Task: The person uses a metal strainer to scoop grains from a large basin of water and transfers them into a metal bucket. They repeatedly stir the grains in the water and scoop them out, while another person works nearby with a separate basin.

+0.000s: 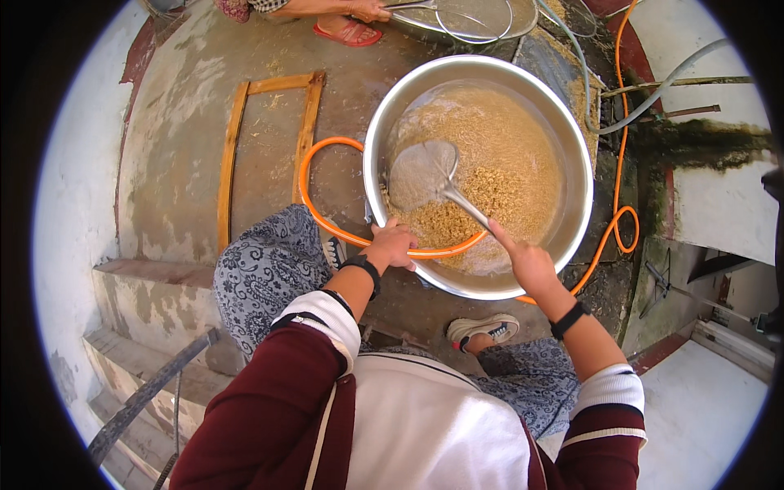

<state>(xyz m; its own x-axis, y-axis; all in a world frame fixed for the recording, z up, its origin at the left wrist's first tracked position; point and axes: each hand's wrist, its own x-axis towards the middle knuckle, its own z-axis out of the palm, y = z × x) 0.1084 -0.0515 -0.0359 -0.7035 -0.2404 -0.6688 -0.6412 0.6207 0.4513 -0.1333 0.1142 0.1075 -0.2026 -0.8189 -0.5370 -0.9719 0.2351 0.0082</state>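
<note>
A large round metal basin (581, 211) stands in front of me, holding cloudy water and tan grain (498, 184). My right hand (531, 265), at the near right of the basin, is closed on the handle of a long-handled skimmer (420, 173). Its wide, shallow mesh head lies at the water's surface left of centre. At the near left rim my left hand (395, 243) is closed round an orange hose (445, 251), against the basin's edge. The hose loops in from the left and ends over the grain near the skimmer's handle; its mouth is hard to make out.
A wooden frame (233, 167) lies on the wet concrete to the left. Beyond the basin, another person's hand (369, 10) holds a wire-hoop tool over a second metal pan (490, 31). A grey hose (588, 98) runs along the right. Steps (155, 306) are at left.
</note>
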